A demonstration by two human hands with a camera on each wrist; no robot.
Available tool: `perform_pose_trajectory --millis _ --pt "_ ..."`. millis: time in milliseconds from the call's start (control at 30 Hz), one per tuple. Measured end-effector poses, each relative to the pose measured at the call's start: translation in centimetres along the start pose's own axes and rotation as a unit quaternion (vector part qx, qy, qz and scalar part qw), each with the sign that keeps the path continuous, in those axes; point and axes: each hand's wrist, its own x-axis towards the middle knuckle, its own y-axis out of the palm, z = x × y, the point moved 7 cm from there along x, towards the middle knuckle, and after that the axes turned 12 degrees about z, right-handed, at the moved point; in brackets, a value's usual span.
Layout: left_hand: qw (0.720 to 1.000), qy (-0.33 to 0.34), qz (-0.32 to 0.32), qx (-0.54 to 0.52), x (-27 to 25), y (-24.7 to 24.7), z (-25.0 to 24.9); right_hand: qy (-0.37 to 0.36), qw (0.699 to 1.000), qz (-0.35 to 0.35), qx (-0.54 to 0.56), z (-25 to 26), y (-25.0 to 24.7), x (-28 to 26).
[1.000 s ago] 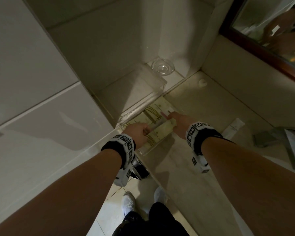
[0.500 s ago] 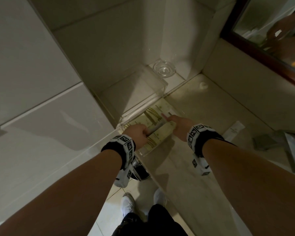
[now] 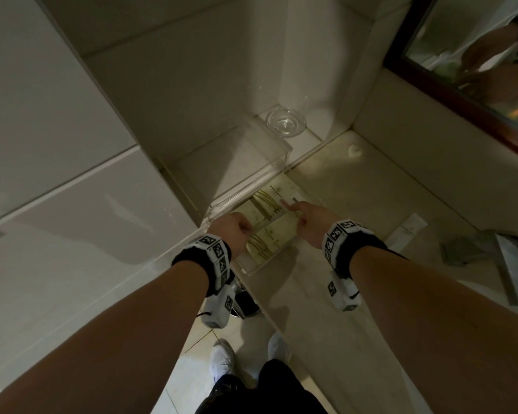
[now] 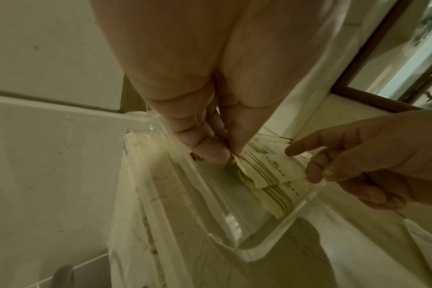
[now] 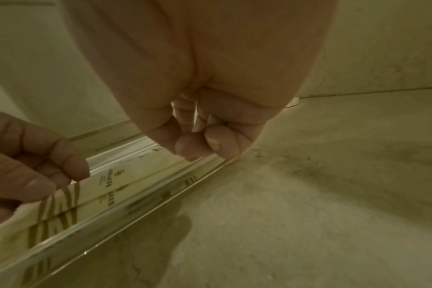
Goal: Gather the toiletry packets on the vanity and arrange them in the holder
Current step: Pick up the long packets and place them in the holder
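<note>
A clear acrylic holder (image 3: pixel 260 268) stands at the vanity's left edge. Cream toiletry packets with gold stripes lie side by side in it. My left hand (image 3: pixel 248 230) pinches the left end of one packet (image 3: pixel 269 225) between thumb and fingers (image 4: pixel 210 154). My right hand (image 3: pixel 296 216) pinches that packet's right end, its index finger stretched out over the far packet (image 3: pixel 277 194). The left wrist view shows the held packet (image 4: pixel 266 167) above the holder's rim (image 4: pixel 247 251). The right wrist view shows the right hand (image 5: pixel 197 145) at the rim (image 5: pixel 160 196). Another white packet (image 3: pixel 407 234) lies loose on the vanity.
A clear acrylic box (image 3: pixel 245 162) and a glass dish (image 3: pixel 286 122) sit on the ledge behind the holder. A metal tap (image 3: pixel 491 249) is at the right, under a dark-framed mirror (image 3: pixel 476 55). A bin (image 3: pixel 245 303) stands on the floor below the counter edge.
Both hands stay on the same packet in the holder, with almost no shift. Only the head view has tilted a little.
</note>
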Motion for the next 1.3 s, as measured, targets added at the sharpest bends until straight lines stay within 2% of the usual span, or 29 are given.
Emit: perform_pose_trajectory --millis 167,300,500,633,867,1200,1300 --pt "1.000 -0.005 -0.014 0.005 -0.1 -0.1 0.0 -0.034 0.999 0.006 0.019 0.8 0.0 -0.6" --pt "0.999 0.002 -0.032 0.011 -0.4 -0.3 -0.3 -0.025 1.000 0.008 0.013 1.0 0.1 -0.7" --pt "0.994 0.071 0.056 0.068 0.0 1.2 -2.2 0.006 0.999 0.018 -0.026 1.1 0.3 -1.1" --pt "0.989 0.080 0.070 0.105 0.6 2.2 -2.1 0.004 0.999 0.007 -0.050 1.3 0.6 -0.9" --pt "0.991 0.091 0.052 0.085 1.1 1.7 -1.8 0.028 0.995 0.028 -0.089 1.8 0.9 -0.6" --pt "0.997 0.070 0.031 0.016 0.0 -0.5 -1.5 0.049 0.998 -0.033 -0.017 1.1 -0.3 -1.1" --pt "0.996 0.067 0.050 -0.024 -0.2 -1.4 -1.9 0.066 0.996 -0.062 0.024 0.7 -1.4 -2.3"
